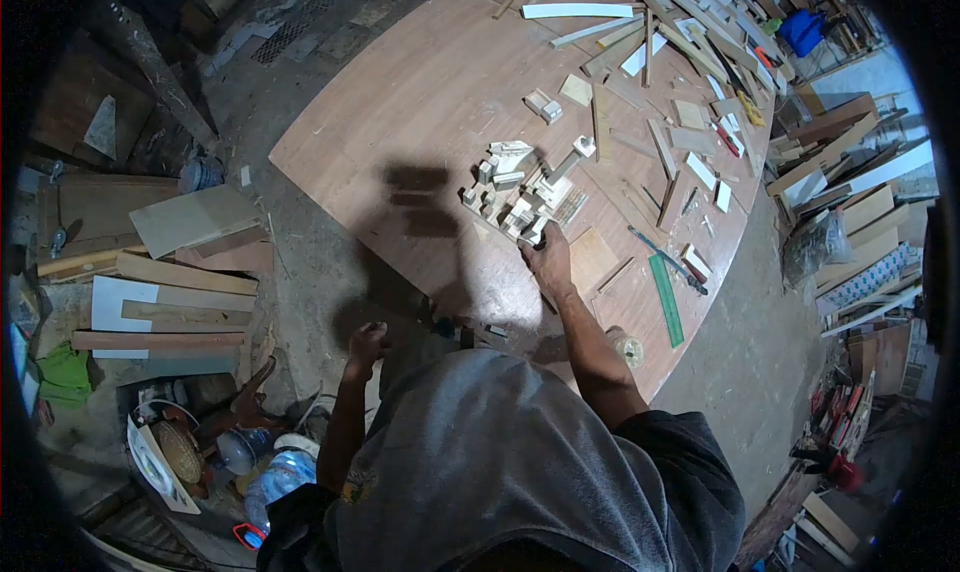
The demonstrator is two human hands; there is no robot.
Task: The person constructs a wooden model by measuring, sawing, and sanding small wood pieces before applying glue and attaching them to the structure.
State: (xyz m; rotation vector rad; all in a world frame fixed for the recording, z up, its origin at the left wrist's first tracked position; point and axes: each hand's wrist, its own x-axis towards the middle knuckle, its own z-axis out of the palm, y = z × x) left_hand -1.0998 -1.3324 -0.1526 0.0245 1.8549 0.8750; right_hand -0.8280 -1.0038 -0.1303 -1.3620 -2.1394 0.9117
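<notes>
A scale model of pale wooden blocks (pixel 505 177), with a taller tower (pixel 575 158) at its right, stands on the wooden tabletop (pixel 380 102). At the model's near corner, my right hand (pixel 548 260) has its fingers closed around a small pale wooden block (pixel 534 234); the fingertips are partly hidden. My left hand (pixel 368 343) is off the table's near edge, fingers curled in; whatever is inside it cannot be seen. Beyond the model lies a separate small block piece (pixel 543 106). Right of my right hand is a thin square wooden board (pixel 590 259).
A green ruler (pixel 666 300), a roll of tape (pixel 626 348) and a long thin blue tool (pixel 668 260) lie at the table's right. Wood strips (pixel 690 52) crowd the far right corner. Boards (pixel 180 307) are stacked at left, near water bottles (pixel 283 477). More planks (pixel 870 222) lean at right.
</notes>
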